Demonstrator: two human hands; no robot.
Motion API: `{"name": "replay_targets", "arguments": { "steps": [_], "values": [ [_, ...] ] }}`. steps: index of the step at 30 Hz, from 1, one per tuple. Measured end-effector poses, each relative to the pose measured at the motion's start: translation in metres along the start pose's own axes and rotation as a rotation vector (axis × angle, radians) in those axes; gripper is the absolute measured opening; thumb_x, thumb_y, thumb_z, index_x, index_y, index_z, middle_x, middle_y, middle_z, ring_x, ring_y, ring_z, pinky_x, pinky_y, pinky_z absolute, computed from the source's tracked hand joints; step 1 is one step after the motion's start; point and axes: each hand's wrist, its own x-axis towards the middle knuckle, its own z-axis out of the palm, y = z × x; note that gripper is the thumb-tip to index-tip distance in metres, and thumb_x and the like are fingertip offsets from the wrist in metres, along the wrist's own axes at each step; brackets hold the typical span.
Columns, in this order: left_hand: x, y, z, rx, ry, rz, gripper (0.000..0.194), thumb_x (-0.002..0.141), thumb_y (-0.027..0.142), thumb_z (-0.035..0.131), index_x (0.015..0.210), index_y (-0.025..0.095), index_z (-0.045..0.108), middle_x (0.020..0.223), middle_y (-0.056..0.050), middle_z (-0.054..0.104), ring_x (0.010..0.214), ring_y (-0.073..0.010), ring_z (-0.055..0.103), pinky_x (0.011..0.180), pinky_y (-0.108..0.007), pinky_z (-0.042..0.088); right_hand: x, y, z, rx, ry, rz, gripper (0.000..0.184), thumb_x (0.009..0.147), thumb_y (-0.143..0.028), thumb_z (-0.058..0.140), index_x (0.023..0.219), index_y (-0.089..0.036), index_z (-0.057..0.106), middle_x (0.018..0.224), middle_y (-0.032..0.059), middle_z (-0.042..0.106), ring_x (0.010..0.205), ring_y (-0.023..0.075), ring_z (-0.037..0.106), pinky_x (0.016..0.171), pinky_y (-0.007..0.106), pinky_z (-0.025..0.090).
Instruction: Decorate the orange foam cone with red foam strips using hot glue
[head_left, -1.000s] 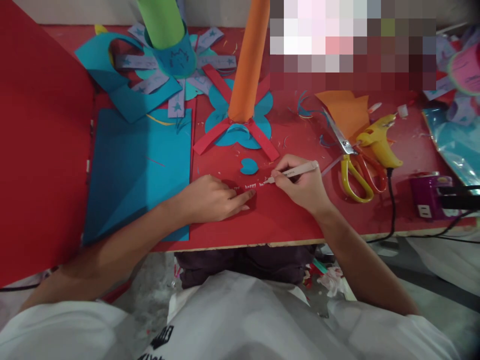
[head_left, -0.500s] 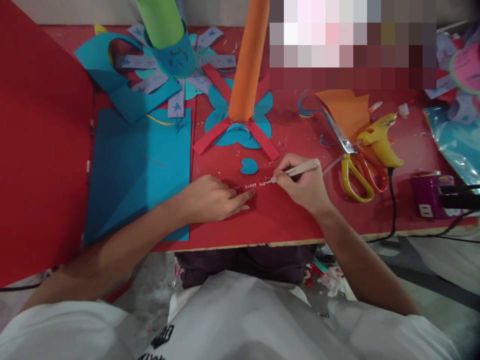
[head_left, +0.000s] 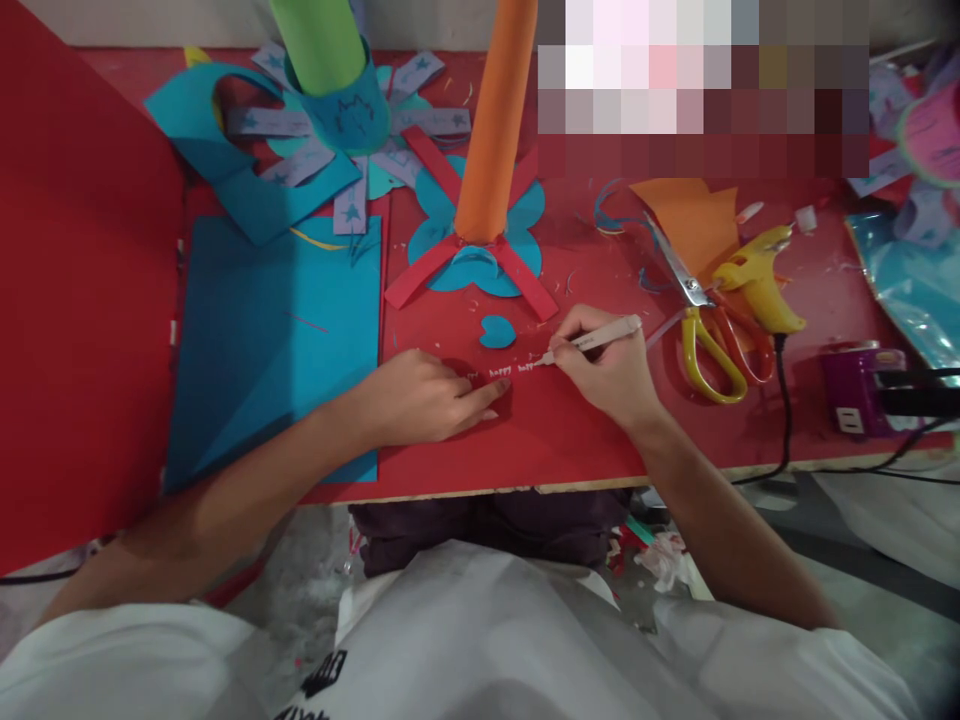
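My right hand [head_left: 600,365] grips a white marker pen [head_left: 604,334], its tip touching the red surface [head_left: 517,445] at the end of a row of white handwriting. The word "happy" [head_left: 500,371] can be read there, with a partly written one at the pen tip. Just below the writing lies my left hand [head_left: 435,398], index finger stretched out and nothing visible in it. It hides the start of the row. Above the writing sits a small blue heart-shaped cutout [head_left: 497,332].
An orange tube [head_left: 487,130] stands on a blue petal base [head_left: 525,245] with red strips. Blue sheets [head_left: 277,330] lie left. To the right are scissors [head_left: 705,310], a yellow glue gun [head_left: 761,280] and a purple box [head_left: 851,390]. A green tube [head_left: 319,45] rises at back left.
My right hand has shifted very slightly, and the last white word at the pen tip has grown by a letter or so. My left hand stays in place.
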Motion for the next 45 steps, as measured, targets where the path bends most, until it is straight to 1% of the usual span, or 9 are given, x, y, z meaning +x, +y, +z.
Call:
{"name": "replay_targets", "arguments": {
  "steps": [7,12,16,20,23,27,31,38,45],
  "values": [
    [0.002,0.001,0.000,0.002,0.055,0.008,0.035,0.114,0.039,0.051,0.125,0.016,0.074,0.067,-0.001,0.074,0.055,-0.0156,0.068,0.048,-0.032,0.031,0.000,0.001,0.000,0.009,0.015,-0.017,0.022,0.083,-0.016,0.065,0.066,-0.023,0.053,0.056,-0.0042,0.051,0.053,0.0118,0.042,0.053,0.030,0.032],
    [0.001,0.000,0.001,-0.011,0.060,0.020,0.035,0.113,0.038,0.052,0.124,0.013,0.074,0.063,-0.001,0.071,0.055,-0.0156,0.067,0.048,-0.029,0.033,-0.001,-0.001,-0.002,0.043,-0.051,-0.003,0.019,0.080,-0.017,0.066,0.064,-0.023,0.057,0.058,-0.0026,0.056,0.054,0.0125,0.046,0.052,0.029,0.034],
    [-0.004,-0.007,-0.002,-0.003,0.075,0.063,0.033,0.114,0.035,0.050,0.121,0.014,0.075,0.062,0.000,0.069,0.057,-0.0139,0.068,0.051,-0.029,0.038,-0.002,-0.003,-0.002,0.102,-0.002,0.016,0.019,0.084,-0.022,0.066,0.066,-0.024,0.060,0.060,-0.0012,0.059,0.054,0.0137,0.049,0.052,0.030,0.036],
    [-0.008,-0.016,-0.008,-0.020,0.095,0.110,0.031,0.112,0.038,0.054,0.101,0.019,0.075,0.061,0.001,0.069,0.059,-0.0116,0.068,0.056,-0.027,0.043,0.000,-0.005,-0.002,0.156,-0.035,0.041,0.016,0.084,-0.026,0.068,0.070,-0.024,0.062,0.061,-0.0010,0.060,0.056,0.0144,0.052,0.053,0.030,0.038],
    [-0.007,-0.014,-0.010,-0.006,0.186,0.119,0.033,0.110,0.039,0.059,0.086,0.020,0.072,0.058,0.004,0.066,0.057,-0.0107,0.066,0.056,-0.027,0.045,0.002,-0.005,-0.002,0.211,-0.088,0.054,0.015,0.085,-0.028,0.068,0.072,-0.023,0.063,0.061,-0.0017,0.059,0.056,0.0135,0.052,0.054,0.030,0.039],
    [0.000,-0.003,-0.009,0.039,0.232,0.072,0.026,0.109,0.040,0.061,0.107,0.018,0.075,0.063,0.003,0.070,0.056,-0.0110,0.067,0.056,-0.026,0.045,0.002,-0.007,-0.001,0.242,-0.114,0.030,0.016,0.089,-0.030,0.068,0.075,-0.023,0.064,0.063,-0.0023,0.060,0.056,0.0121,0.050,0.055,0.029,0.039],
    [0.003,0.005,-0.005,0.000,0.136,0.012,0.034,0.111,0.043,0.057,0.124,0.017,0.074,0.067,-0.002,0.074,0.057,-0.0144,0.068,0.053,-0.026,0.040,0.002,-0.005,0.000,0.204,-0.131,0.025,0.019,0.091,-0.035,0.070,0.077,-0.023,0.064,0.065,-0.0020,0.061,0.057,0.0125,0.050,0.056,0.029,0.039],
    [0.003,0.006,-0.002,-0.012,0.032,-0.018,0.038,0.112,0.044,0.052,0.126,0.016,0.074,0.065,-0.003,0.073,0.057,-0.0174,0.070,0.049,-0.029,0.034,-0.001,0.000,-0.001,0.080,-0.131,-0.044,0.015,0.092,-0.031,0.069,0.080,-0.023,0.064,0.067,-0.0007,0.066,0.057,0.0133,0.053,0.055,0.029,0.039],
    [0.002,0.006,-0.001,-0.044,0.034,-0.027,0.040,0.113,0.043,0.050,0.128,0.014,0.073,0.061,-0.003,0.070,0.054,-0.0179,0.067,0.049,-0.028,0.032,-0.001,0.002,-0.002,0.044,-0.189,-0.069,0.015,0.090,-0.032,0.072,0.081,-0.023,0.064,0.067,-0.0007,0.068,0.057,0.0135,0.056,0.055,0.029,0.040]
  ]
}}
